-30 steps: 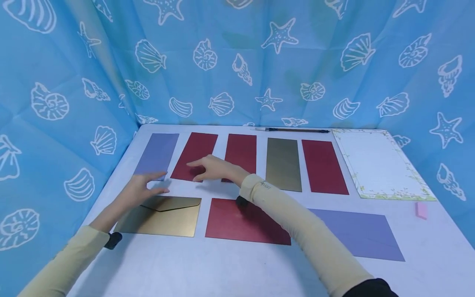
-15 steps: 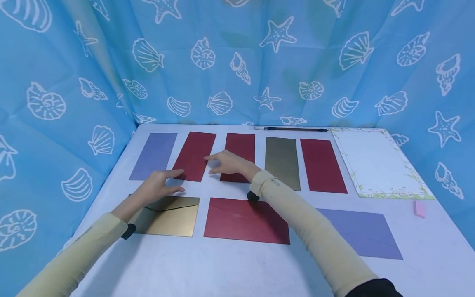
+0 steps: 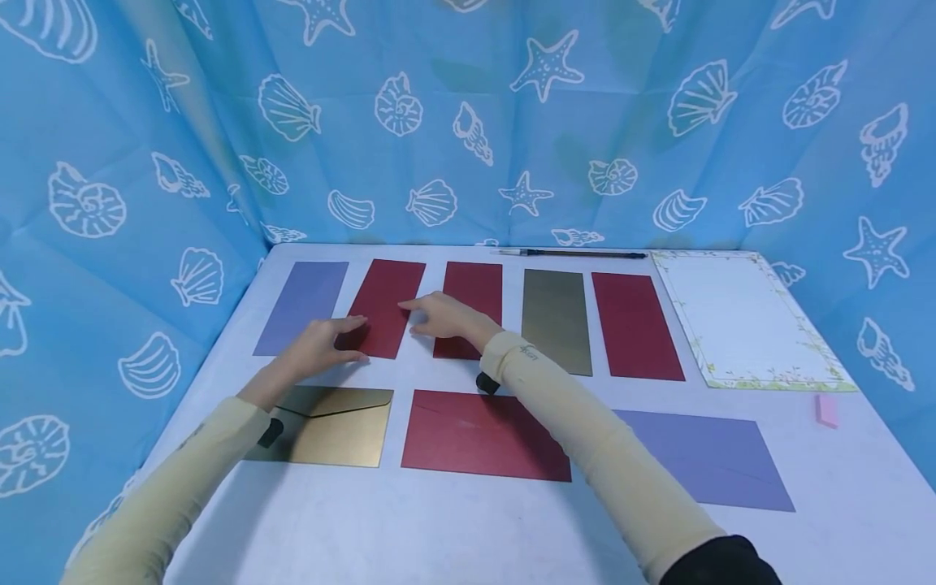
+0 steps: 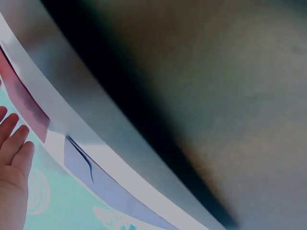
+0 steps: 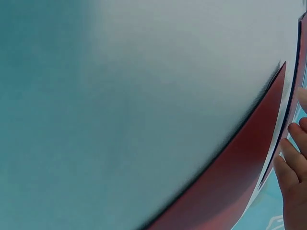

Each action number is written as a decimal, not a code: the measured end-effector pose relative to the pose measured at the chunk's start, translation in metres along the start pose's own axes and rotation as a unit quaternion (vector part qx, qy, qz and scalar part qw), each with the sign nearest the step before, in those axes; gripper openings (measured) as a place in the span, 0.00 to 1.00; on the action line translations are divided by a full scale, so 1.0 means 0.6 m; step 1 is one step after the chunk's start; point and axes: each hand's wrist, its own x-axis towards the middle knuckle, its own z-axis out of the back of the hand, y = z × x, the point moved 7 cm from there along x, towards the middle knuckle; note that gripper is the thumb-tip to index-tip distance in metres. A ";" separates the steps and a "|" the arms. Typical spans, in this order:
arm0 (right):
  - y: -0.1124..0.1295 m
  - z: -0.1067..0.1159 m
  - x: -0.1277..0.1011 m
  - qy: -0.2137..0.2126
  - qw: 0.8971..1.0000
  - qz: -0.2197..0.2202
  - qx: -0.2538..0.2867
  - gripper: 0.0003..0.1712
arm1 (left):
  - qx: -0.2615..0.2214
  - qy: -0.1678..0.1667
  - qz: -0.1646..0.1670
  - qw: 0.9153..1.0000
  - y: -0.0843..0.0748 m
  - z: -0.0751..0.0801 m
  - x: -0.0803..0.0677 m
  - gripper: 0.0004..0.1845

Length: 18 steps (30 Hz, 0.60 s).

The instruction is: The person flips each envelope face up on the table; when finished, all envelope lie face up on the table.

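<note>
In the head view, a red envelope [image 3: 387, 296], second from left in the back row, lies flat between both hands. My left hand [image 3: 318, 348] reaches its near left side, thumb and fingers spread apart. At its right edge is the index fingertip of my right hand [image 3: 448, 315], which hovers partly over another red envelope [image 3: 474, 284]. Whether either hand touches paper I cannot tell. Below the left wrist lies a gold envelope [image 3: 351, 431] with a pointed flap. The wrist views show extended fingers on the left hand [image 4: 14, 163] and right hand [image 5: 293, 167].
A lavender envelope [image 3: 301, 307], a bronze envelope [image 3: 556, 317] and a red envelope [image 3: 636, 325] share the back row. A red envelope [image 3: 468, 443] and purple envelope [image 3: 717, 463] lie in front. Further right are a brush [image 3: 578, 253], bordered paper [image 3: 746, 317] and pink eraser [image 3: 827, 411].
My left hand has moved right and forward, from the lavender envelope to the neighbouring red one. My right hand has shifted right, off the middle of that red envelope to its right edge.
</note>
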 end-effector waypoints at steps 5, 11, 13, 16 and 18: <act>0.008 -0.005 0.005 0.011 1.000 0.002 -0.008 0.30 | 0.000 0.008 0.013 1.000 0.010 -0.002 0.007 0.40; 0.010 -0.008 0.005 0.015 1.000 0.003 -0.025 0.32 | -0.003 0.023 0.031 0.999 0.015 -0.009 0.010 0.40; 0.009 -0.008 0.004 0.012 1.000 0.002 -0.028 0.32 | -0.002 0.023 0.034 0.999 0.014 -0.009 0.010 0.39; 0.008 -0.007 0.002 0.007 1.000 0.001 -0.027 0.32 | 0.002 0.025 0.036 0.999 0.014 -0.010 0.010 0.37; 0.007 -0.007 0.001 0.006 1.000 0.000 -0.022 0.32 | 0.004 0.027 0.036 0.999 0.014 -0.011 0.010 0.36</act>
